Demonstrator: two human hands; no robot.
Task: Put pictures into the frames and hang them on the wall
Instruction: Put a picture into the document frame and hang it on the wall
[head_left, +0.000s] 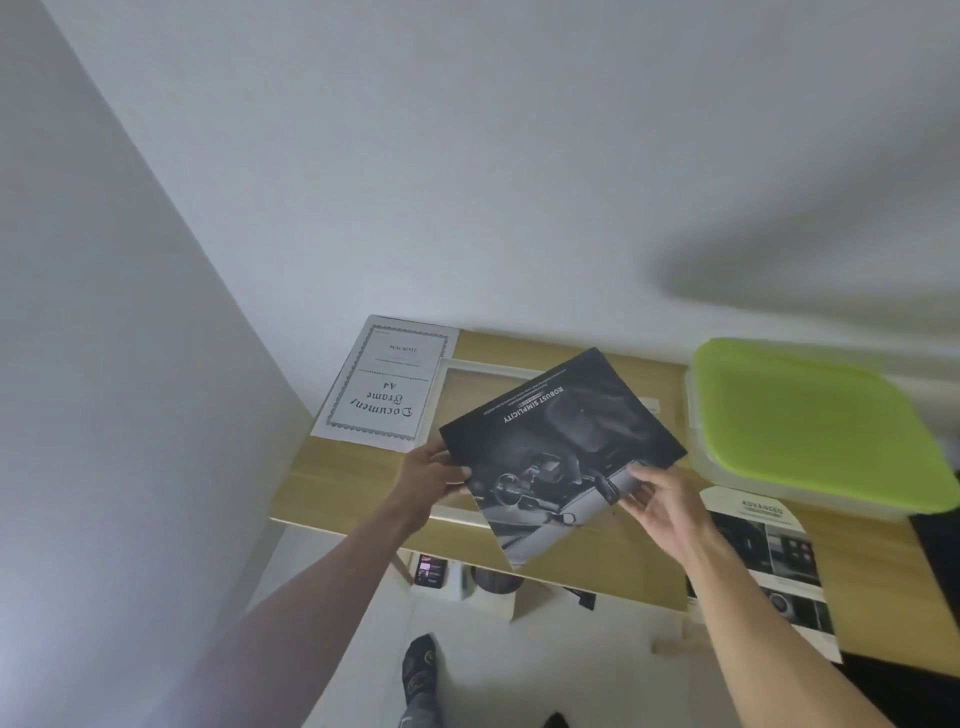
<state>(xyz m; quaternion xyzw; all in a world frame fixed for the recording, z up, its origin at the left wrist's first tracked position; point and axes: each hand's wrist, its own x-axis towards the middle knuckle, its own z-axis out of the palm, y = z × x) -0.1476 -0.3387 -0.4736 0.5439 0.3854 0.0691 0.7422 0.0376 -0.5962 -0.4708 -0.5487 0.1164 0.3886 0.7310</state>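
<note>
A dark printed picture (558, 441) with white lettering is held tilted above the wooden table (353, 478). My left hand (428, 473) grips its left edge and my right hand (660, 499) pinches its lower right edge. Under the picture lies a white picture frame (470, 366), mostly hidden by it. A white "Document Frame A4" insert sheet (387, 384) lies flat at the table's far left corner, beside the frame.
A clear box with a green lid (810, 421) stands at the table's right. Another printed sheet (779, 561) lies near the front right edge. White walls close in on the left and behind. Small dark items (431, 570) sit below the table on the floor.
</note>
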